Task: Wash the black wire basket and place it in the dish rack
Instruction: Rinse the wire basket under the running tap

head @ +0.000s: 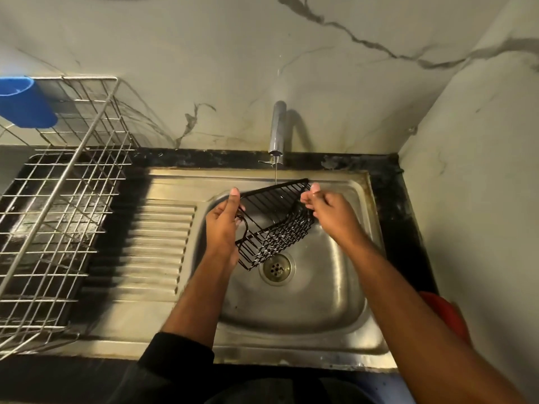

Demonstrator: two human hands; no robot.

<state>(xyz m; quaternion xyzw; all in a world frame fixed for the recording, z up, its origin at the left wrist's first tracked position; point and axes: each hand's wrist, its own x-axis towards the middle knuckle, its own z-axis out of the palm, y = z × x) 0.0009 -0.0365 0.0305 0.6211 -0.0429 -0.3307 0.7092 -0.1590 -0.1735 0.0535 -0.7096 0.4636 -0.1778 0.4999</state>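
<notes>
Head view: over the sink (335,322), the black wire basket (274,223) hangs tilted beneath the tap (277,132) so the thin stream hits its wires. The left hand (223,225) grips its end; the right hand (326,209) pinches the opposite rim. The dish rack (58,214) waits left of the sink.

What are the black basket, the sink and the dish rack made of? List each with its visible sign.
Black wire basket: thin metal wire, probably coated or painted matt black.
Sink: stainless steel by its brushed grey sheen and pressed draining ribs.
Dish rack: bare silvery metal wire, likely steel or chrome-plated, glinting.
</notes>
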